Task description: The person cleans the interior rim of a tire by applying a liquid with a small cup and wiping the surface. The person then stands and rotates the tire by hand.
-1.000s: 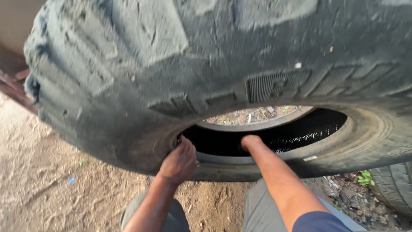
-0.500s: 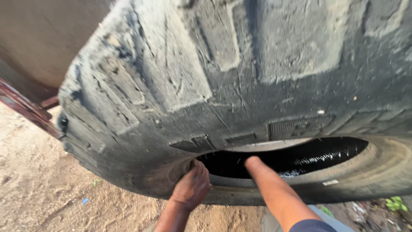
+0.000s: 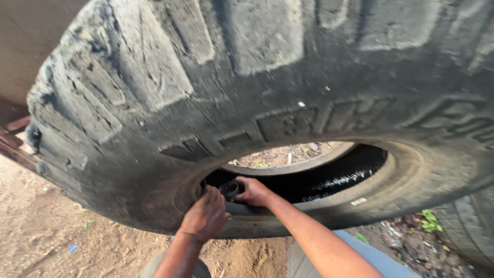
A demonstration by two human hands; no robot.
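A very large worn black tyre (image 3: 257,92) with chunky tread blocks fills most of the head view, tilted toward me. My left hand (image 3: 205,215) grips the near inner bead of its centre hole. My right hand (image 3: 253,191) reaches into the hole beside it, fingers curled around a small dark round object (image 3: 229,189) at the bead; what that object is cannot be told. Through the hole I see ground with litter (image 3: 288,154) and the shiny black inner wall (image 3: 334,177).
Sandy dirt ground (image 3: 46,231) lies at lower left with a small blue scrap (image 3: 73,248). A rusty metal frame (image 3: 13,141) is at the left edge. Another tyre (image 3: 471,231) and green weeds (image 3: 428,220) sit at lower right. My trouser legs show below.
The view shifted so the tyre's hole is more exposed. My right hand drew back from deeper inside to the near bead, next to my left hand, and curled on a small dark object.
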